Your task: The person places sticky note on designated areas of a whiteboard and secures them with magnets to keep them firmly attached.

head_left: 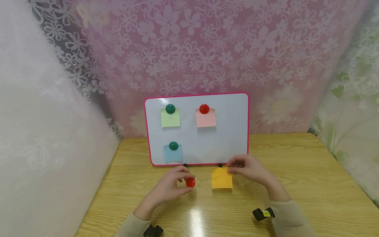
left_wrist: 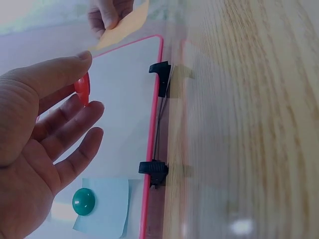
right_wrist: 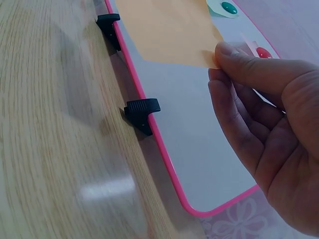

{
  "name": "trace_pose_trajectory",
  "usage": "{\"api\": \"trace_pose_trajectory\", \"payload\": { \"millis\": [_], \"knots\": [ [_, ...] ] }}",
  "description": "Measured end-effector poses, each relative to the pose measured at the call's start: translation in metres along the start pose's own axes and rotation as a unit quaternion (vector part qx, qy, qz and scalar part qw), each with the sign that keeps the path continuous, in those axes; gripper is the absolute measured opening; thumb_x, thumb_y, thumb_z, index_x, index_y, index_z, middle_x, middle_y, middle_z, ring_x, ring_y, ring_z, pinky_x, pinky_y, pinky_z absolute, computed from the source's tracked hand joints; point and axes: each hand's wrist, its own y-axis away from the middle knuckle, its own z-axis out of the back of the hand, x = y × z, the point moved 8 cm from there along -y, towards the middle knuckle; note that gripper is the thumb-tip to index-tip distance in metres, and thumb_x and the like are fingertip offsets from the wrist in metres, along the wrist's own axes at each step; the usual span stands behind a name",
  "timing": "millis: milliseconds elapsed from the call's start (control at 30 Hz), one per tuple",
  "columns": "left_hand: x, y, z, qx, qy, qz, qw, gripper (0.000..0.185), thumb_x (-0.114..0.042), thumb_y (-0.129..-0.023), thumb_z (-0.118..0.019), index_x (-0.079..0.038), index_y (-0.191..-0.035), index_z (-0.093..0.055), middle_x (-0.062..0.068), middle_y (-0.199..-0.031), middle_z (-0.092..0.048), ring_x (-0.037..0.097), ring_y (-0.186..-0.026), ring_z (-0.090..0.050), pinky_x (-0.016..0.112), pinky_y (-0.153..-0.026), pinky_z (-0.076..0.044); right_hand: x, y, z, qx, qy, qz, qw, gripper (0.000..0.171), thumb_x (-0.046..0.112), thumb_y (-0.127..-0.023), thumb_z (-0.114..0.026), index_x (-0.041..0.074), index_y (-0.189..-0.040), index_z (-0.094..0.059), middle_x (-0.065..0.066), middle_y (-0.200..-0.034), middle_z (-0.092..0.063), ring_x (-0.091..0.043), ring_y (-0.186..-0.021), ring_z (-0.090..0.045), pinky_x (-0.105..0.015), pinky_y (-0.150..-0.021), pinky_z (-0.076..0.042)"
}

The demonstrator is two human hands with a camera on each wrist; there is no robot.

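Note:
Between thumb and fingertips my left hand (head_left: pixel 171 186) pinches a round red magnet (head_left: pixel 190 182), in front of the board's lower edge. My right hand (head_left: pixel 248 168) pinches an orange sticky note (head_left: pixel 222 178) by its upper right corner; the note hangs over the lower edge of the whiteboard (head_left: pixel 228 138). On the board, a green magnet (head_left: pixel 170 109) sits on a light green note (head_left: pixel 170 119), and a red magnet (head_left: pixel 204 109) on a pink note (head_left: pixel 206 119). Lower left, another green magnet (head_left: pixel 173 145) sits on a blue note (head_left: pixel 173 154).
The pink-framed board leans back on black clip feet (right_wrist: pixel 142 112) on a wooden table (head_left: pixel 296 171). A flowered pink curtain (head_left: pixel 189 49) hangs behind it, with pale coverings (head_left: pixel 44 131) at the sides. Dark straps with small devices (head_left: pixel 263 214) are on both wrists.

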Motion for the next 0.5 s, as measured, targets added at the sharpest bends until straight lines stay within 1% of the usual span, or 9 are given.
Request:
{"api": "trace_pose_trajectory", "payload": {
  "millis": [67, 233, 333, 433, 500],
  "knots": [
    [-0.001, -0.001, 0.0, 0.001, 0.0, 0.004, 1.0, 0.035, -0.013, -0.089, -0.091, -0.014, -0.122, -0.08, -0.011, -0.117, -0.065, 0.01, -0.103, -0.062, 0.039, -0.084, -0.062, 0.001, -0.003, -0.001, -0.001, 0.002, 0.001, 1.0, 0.012, 0.019, -0.097, -0.082, 0.012, -0.107, -0.079, -0.001, -0.095, -0.076, -0.033, -0.087, -0.074, -0.037, -0.077, -0.062],
    [-0.003, -0.005, -0.001, -0.004, -0.003, -0.003, 1.0, 0.034, -0.012, -0.088, -0.091, -0.01, -0.12, -0.08, -0.009, -0.117, -0.065, 0.012, -0.105, -0.062, 0.041, -0.085, -0.062, 0.003, -0.008, -0.002, -0.012, 0.004, -0.003, 1.0, 0.01, 0.019, -0.096, -0.083, 0.013, -0.104, -0.08, -0.001, -0.095, -0.076, -0.027, -0.087, -0.073, -0.032, -0.076, -0.061],
    [-0.004, -0.007, -0.002, -0.007, -0.004, -0.004, 1.0, 0.034, -0.013, -0.088, -0.091, -0.01, -0.12, -0.081, -0.009, -0.118, -0.066, 0.012, -0.107, -0.062, 0.037, -0.087, -0.061, 0.002, -0.01, -0.003, -0.017, 0.007, -0.006, 1.0, 0.01, 0.019, -0.096, -0.083, 0.014, -0.104, -0.08, 0.0, -0.095, -0.076, -0.027, -0.087, -0.074, -0.032, -0.077, -0.061],
    [-0.004, -0.01, -0.002, -0.008, -0.006, -0.003, 0.9999, 0.034, -0.014, -0.088, -0.091, -0.01, -0.12, -0.081, -0.009, -0.119, -0.066, 0.012, -0.108, -0.062, 0.033, -0.089, -0.059, 0.002, -0.012, -0.004, -0.021, 0.013, -0.005, 1.0, 0.01, 0.02, -0.096, -0.083, 0.015, -0.104, -0.081, 0.002, -0.096, -0.077, -0.024, -0.087, -0.074, -0.031, -0.078, -0.061],
    [-0.004, -0.011, -0.002, -0.008, -0.004, -0.002, 1.0, 0.034, -0.014, -0.089, -0.091, -0.01, -0.121, -0.08, -0.009, -0.12, -0.066, 0.012, -0.108, -0.062, 0.034, -0.089, -0.06, 0.002, -0.013, -0.005, -0.025, 0.019, -0.001, 1.0, 0.01, 0.02, -0.096, -0.083, 0.015, -0.105, -0.082, 0.002, -0.097, -0.077, -0.02, -0.087, -0.074, -0.031, -0.078, -0.061]
  ]
}}
